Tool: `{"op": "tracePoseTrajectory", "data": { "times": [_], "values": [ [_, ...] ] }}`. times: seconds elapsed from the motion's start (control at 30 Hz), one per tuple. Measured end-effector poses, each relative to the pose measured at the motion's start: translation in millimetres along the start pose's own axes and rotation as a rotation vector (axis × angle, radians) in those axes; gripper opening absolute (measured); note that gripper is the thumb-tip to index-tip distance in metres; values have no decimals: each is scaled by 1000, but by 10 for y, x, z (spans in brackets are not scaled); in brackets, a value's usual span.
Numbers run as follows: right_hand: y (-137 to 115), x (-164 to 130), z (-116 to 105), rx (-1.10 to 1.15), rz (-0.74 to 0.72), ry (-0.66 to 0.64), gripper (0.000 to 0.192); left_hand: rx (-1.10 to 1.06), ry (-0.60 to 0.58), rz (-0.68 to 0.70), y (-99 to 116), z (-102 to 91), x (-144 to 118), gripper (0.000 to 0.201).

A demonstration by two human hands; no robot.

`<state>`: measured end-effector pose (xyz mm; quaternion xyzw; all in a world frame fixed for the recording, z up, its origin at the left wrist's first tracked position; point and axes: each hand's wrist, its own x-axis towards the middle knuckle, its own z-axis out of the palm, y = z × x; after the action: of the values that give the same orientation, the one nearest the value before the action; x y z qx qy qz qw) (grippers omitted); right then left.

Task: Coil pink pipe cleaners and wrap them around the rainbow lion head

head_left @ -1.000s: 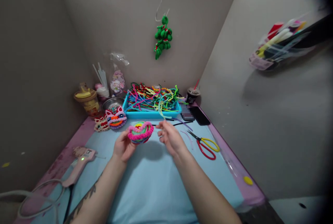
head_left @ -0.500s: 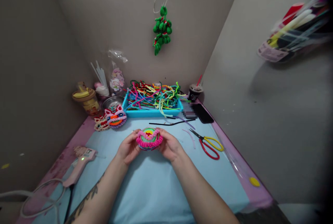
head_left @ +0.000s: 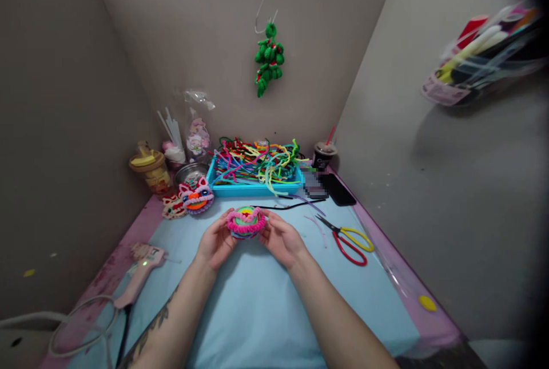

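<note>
Head view shows both hands closed on the coil [head_left: 245,222], a small round piece of wound pipe cleaners with a pink rim, held just above the blue mat [head_left: 257,312] in front of the tray [head_left: 214,177]. A second ago only the left hand [head_left: 217,241] held it, while the right hand [head_left: 281,238] hovered open beside it; half a second ago the right had joined, and now its fingers pinch the right edge while the left fingers cup the other side. The piece has also shifted slightly towards the tray and looks steadied between both grips, so the shaping seems to be a two-handed job now. Scissors [head_left: 349,239] lie untouched to the right, the glue gun [head_left: 139,272] to the left.
</note>
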<state>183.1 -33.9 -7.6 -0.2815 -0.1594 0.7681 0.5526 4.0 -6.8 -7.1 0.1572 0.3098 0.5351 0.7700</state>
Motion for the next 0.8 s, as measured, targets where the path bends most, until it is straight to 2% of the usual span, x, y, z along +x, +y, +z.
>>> {"op": "tracePoseTrajectory", "data": {
  "times": [0.13,0.27,0.37,0.53,0.6,0.7,0.8],
  "values": [
    [12,16,-15,-72,-29,29,26,116,48,-67,11,-43,43,14],
    [52,84,-69,-161,-25,49,26,175,47,-126,22,-29,9,22],
    [82,138,-114,-222,-62,66,28,209,83,-94,13,6,-23,24],
    [104,200,-191,-341,-152,200,31,273,77,26,-35,1,-18,19],
    [98,213,-221,-371,-161,225,32,357,122,71,-56,-20,-4,28],
    [64,236,-263,-470,-186,264,33,595,192,172,-76,-61,19,56],
    [0,278,-319,-598,-242,332,33,860,96,248,-56,-129,47,76]
  ]
}}
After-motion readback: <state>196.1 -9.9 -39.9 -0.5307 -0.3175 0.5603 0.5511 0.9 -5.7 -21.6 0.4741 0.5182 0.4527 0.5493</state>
